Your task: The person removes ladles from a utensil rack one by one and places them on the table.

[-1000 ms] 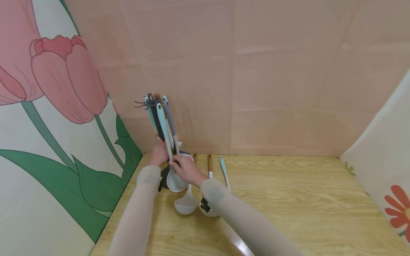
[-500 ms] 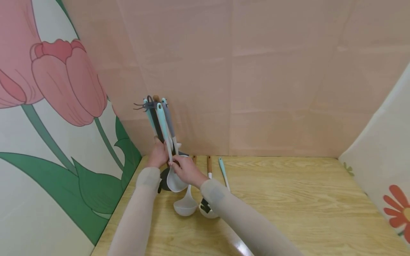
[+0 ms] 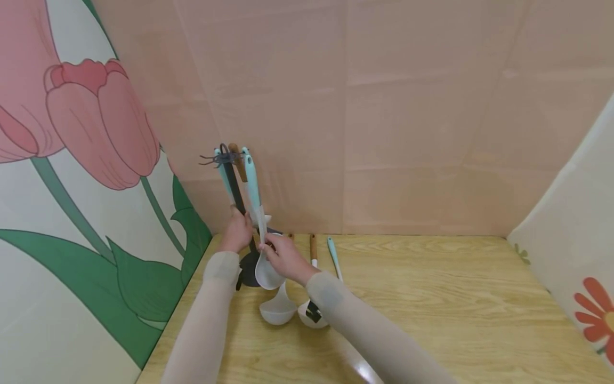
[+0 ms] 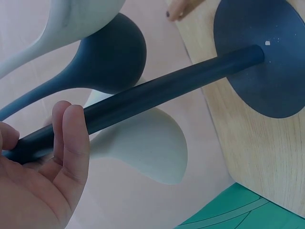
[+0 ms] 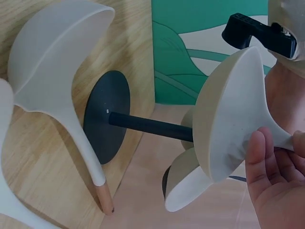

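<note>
while the fingers of the right hand (image 3: 288, 258) pinch the neck of a white ladle (image 5: 236, 114), those of the left hand (image 3: 236, 232) curl round the post (image 4: 176, 86) of a black rack (image 4: 274, 71). the rack stands far left on the bench (image 3: 455, 309), the white ladle just right of its post. nearer and to the right, two pale ladles (image 3: 278, 312) lie on the bench.
</note>
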Tool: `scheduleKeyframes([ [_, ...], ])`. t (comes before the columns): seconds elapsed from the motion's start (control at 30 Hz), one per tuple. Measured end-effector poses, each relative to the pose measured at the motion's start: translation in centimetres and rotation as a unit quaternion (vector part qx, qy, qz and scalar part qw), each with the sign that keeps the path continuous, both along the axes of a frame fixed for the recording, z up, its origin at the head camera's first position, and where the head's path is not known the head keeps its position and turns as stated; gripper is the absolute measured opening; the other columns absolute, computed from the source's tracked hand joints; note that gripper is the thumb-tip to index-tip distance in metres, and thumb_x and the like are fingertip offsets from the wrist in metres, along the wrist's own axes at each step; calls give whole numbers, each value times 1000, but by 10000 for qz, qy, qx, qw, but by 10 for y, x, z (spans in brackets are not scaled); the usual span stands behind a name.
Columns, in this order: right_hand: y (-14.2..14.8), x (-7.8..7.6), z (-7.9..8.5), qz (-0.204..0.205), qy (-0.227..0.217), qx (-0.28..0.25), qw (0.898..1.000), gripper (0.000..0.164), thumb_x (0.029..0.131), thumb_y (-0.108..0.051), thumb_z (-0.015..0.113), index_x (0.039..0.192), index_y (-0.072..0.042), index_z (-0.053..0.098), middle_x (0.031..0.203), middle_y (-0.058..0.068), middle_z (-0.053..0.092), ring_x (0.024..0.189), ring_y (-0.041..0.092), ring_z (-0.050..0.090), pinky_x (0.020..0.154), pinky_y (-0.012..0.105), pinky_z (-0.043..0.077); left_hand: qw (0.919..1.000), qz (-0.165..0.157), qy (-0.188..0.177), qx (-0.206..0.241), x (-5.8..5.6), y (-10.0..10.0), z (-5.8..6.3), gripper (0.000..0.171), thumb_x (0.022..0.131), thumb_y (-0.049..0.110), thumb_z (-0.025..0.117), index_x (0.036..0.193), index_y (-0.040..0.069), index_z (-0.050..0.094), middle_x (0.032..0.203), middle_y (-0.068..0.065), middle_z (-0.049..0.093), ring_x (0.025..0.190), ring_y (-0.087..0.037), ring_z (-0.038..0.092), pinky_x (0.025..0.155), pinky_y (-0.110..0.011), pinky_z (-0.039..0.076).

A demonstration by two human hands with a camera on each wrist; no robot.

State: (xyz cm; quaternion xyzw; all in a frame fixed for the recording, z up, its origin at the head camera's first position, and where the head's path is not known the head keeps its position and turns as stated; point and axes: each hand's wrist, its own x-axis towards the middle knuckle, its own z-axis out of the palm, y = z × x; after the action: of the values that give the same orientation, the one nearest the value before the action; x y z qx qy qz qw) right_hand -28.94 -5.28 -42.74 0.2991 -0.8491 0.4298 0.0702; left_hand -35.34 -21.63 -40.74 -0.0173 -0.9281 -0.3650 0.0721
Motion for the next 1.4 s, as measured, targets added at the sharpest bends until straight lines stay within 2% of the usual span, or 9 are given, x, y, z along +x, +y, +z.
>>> scheduleKeyframes([
  [0.13,6,2,-5,-10,-75,-41,10000,16,98,-20,50,97,-9,61,82,-2,59,67,7,54,63,22,46,10000,37,-31,-60,0,0,-1,61,102,29,29,143,-7,4,103,-26,58,92,-36,60,80,-48,48],
  [0.3,13,4,-9,-26,-249,-184,9995,16,98,-19,50,98,-8,61,80,-1,59,68,9,54,64,23,47,9999,85,-51,-129,-3,-1,-1,61,102,31,28,144,-7,3,104,-27,57,88,-35,60,77,-47,49],
  [0.37,16,4,-11,-63,-197,-172,9996,16,98,-19,50,97,-8,61,77,-1,58,67,8,54,63,23,46,9998,77,37,-181,-3,-1,-1,61,102,29,28,143,-9,3,108,-31,56,92,-37,60,80,-48,47],
  [0.57,24,8,-16,-187,140,22,9997,14,97,-20,52,92,-10,60,70,-4,54,65,8,51,61,23,44,9998,56,-53,-198,-1,0,0,63,102,29,26,144,-10,-1,117,-35,52,102,-40,58,86,-50,45],
  [0.8,34,15,-19,-208,284,-68,9994,12,96,-17,53,91,-10,61,71,-5,55,67,8,50,63,23,44,9998,42,-165,-90,-1,-1,1,62,102,31,24,144,-8,0,113,-32,53,98,-37,58,82,-48,47],
  [0.93,41,18,-20,-213,191,-229,9993,13,97,-16,52,92,-9,61,71,-4,55,66,7,51,62,23,45,9999,38,-131,-35,-1,0,2,60,102,31,26,143,-7,3,111,-30,53,96,-37,58,82,-47,47],
  [1.17,54,22,-21,-330,-158,-335,9988,18,98,-18,49,100,-8,64,76,-2,59,66,7,52,59,23,45,9997,37,-217,-67,-1,-1,2,61,102,31,25,144,-6,2,111,-27,53,94,-34,57,79,-46,48],
  [1.4,69,25,-22,-427,-117,-489,9978,17,98,-17,51,94,-6,63,74,-1,59,64,8,52,57,23,46,9998,26,-126,-147,-1,0,1,61,102,31,25,144,-7,2,115,-30,53,99,-37,58,85,-48,47],
])
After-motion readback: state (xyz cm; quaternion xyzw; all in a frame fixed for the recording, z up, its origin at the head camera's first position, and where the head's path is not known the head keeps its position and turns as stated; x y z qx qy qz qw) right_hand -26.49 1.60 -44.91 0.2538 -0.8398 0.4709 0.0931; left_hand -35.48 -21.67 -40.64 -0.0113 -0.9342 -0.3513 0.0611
